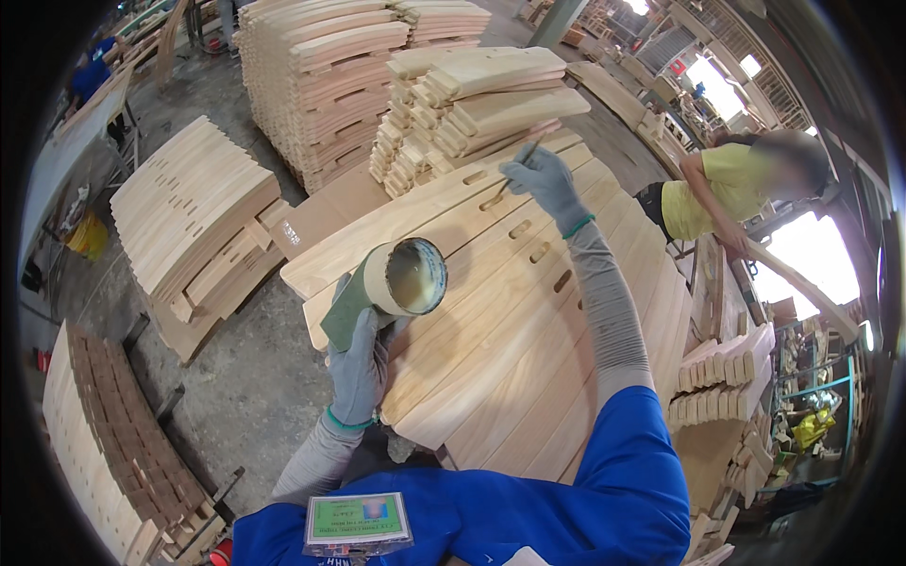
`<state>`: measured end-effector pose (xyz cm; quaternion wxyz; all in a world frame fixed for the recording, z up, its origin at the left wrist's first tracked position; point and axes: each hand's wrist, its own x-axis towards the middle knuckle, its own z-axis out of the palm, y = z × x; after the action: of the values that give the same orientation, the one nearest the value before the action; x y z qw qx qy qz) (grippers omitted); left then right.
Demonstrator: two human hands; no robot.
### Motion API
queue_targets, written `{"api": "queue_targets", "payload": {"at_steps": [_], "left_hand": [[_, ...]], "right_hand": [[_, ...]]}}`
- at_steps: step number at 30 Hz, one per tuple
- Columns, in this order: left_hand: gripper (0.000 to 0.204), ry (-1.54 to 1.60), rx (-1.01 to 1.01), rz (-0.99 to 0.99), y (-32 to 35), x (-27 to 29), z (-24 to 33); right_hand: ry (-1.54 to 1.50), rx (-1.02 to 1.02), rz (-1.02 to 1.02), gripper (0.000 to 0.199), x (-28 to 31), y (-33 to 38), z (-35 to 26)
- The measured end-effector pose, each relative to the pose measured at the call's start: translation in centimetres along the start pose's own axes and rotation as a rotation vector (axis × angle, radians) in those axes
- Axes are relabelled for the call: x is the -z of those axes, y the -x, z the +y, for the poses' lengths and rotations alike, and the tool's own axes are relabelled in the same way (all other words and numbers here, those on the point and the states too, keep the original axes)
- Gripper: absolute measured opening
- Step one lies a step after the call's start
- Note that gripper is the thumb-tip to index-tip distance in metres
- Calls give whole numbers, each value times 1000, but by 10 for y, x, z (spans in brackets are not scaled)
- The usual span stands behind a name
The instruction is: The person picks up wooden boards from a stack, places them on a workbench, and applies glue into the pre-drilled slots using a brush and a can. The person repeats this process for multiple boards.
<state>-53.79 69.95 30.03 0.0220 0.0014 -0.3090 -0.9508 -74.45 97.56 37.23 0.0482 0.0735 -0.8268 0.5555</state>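
Note:
My left hand (357,373), in a grey glove, is wrapped round a round cup (377,279) tilted toward me, with cloudy, pale yellowish liquid inside. A dark green sheet (345,311) lies between the cup and that hand. My right hand (547,184), gloved too, is closed on a thin stick (532,149) above the far part of a row of pale wooden boards (472,307). The stick's lower end is near a slot (491,202) in one board; whether it touches cannot be made out. Several boards have such oval slots near their far ends.
Stacks of curved wooden slats stand far ahead (321,85), beyond the boards (472,104), at left (193,203) and at lower left (123,443). A person in a yellow shirt (727,184) holds a curved wooden piece (802,288) at right. More slats (722,377) lie there.

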Motion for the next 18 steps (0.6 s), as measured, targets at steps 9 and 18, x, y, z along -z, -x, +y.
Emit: {"api": "queue_targets", "payload": {"at_steps": [9, 18], "left_hand": [[51, -76, -19, -45, 1, 1, -5], [53, -82, -40, -67, 12, -22, 17]], "right_hand": [[-130, 52, 234, 13, 39, 22, 8], [-290, 337, 180, 11, -13, 178, -112]]}}
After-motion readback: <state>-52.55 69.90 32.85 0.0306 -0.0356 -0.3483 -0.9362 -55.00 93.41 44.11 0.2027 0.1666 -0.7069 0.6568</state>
